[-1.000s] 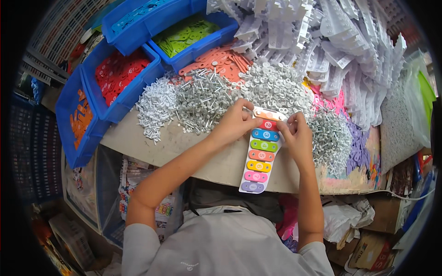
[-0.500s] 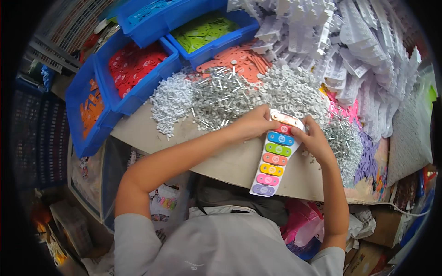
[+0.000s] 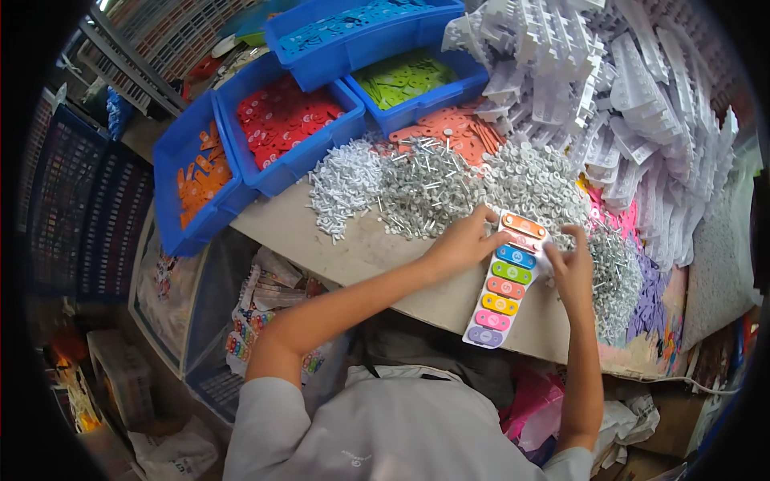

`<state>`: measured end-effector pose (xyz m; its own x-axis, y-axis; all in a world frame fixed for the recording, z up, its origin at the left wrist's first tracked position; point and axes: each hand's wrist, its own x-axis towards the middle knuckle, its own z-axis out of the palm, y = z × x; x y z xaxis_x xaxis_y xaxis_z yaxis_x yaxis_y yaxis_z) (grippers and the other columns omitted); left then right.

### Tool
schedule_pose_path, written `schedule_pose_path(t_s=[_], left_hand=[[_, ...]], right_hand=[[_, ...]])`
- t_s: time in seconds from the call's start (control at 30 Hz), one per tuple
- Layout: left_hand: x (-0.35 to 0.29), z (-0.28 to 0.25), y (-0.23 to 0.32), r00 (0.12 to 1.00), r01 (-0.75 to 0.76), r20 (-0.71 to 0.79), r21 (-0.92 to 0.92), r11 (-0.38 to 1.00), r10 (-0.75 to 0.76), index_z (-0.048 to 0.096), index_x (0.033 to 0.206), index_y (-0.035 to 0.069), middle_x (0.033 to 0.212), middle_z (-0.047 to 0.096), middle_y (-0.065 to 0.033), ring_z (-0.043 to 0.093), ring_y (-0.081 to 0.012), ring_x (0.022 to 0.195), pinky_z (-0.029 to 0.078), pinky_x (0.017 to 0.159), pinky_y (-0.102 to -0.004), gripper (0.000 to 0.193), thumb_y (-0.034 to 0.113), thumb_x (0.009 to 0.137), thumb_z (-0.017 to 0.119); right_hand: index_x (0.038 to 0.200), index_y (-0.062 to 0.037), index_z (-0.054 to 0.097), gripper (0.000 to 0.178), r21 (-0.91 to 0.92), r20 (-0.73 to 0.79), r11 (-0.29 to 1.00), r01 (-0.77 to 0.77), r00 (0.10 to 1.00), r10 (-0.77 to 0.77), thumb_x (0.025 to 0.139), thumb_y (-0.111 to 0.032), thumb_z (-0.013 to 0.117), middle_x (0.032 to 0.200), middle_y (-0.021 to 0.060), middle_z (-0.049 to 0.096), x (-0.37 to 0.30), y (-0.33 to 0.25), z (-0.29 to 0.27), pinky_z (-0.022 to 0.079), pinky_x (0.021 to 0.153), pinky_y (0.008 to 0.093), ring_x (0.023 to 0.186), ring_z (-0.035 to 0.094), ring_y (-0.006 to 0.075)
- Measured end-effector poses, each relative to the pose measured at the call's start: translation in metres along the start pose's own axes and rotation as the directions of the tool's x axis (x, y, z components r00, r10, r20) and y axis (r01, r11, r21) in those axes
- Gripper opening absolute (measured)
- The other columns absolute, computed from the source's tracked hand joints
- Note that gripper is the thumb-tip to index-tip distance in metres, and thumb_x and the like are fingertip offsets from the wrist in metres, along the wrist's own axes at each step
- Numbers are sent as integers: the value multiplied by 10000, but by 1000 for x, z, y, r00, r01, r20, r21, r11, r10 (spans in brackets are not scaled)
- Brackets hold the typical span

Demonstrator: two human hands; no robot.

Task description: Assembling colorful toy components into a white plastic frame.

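Wears gray shirt (image 3: 377,425) along lower edge. Shows pink bag (image 3: 536,405) under table (image 3: 337,260), on right. Keeps white board (image 3: 504,286) over near edge of table, upper end slanting right; can't make out if fully resting. Carries eight bars down board: orange, red, blue, green, coral, yellow, pink, purple. Pinches board's upper left edge in left hand (image 3: 464,245), thumb over red bar. Holds right hand (image 3: 570,266) just beside upper right edge, thumb and forefinger slightly parted; too blurred to say if gripping anything or touching board.

Heaped beyond, left to right: white pegs (image 3: 345,184), silver pins (image 3: 425,188), white rings (image 3: 533,176), more metal pins (image 3: 616,276) near right hand, purple pieces (image 3: 650,301) past those. Piled behind: coral pieces (image 3: 449,131). Set farther, left to upper middle: blue trays (image 3: 309,164) with orange, red, green, blue pieces. Stacked at upper right: white molded parts (image 3: 553,72).
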<state>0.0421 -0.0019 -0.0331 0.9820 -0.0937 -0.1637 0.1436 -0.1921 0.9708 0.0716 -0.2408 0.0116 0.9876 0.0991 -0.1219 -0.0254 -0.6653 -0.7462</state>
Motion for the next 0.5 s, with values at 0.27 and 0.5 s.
schedule_pose_path(t_s=[0.27, 0.5], left_hand=[[-97, -109, -6, 716, 119, -546, 709, 695, 435, 681, 944, 61, 854, 704, -124, 691, -336, 823, 537, 691, -456, 118, 172, 963, 646], [-88, -115, -30, 836, 232, -415, 860, 454, 358, 624, 874, 67, 822, 693, -112, 699, -322, 799, 542, 674, -451, 173, 206, 977, 624]], right_hand=[[1041, -4, 609, 132, -504, -522, 864, -9, 800, -296, 1005, -130, 622, 853, 84, 578, -91, 117, -87, 446, 669, 326, 778, 529, 183], [1101, 15, 609, 139, -526, -480, 846, -88, 851, -211, 993, -73, 609, 1024, 151, 601, -108, 142, -74, 484, 875, 382, 973, 595, 320]])
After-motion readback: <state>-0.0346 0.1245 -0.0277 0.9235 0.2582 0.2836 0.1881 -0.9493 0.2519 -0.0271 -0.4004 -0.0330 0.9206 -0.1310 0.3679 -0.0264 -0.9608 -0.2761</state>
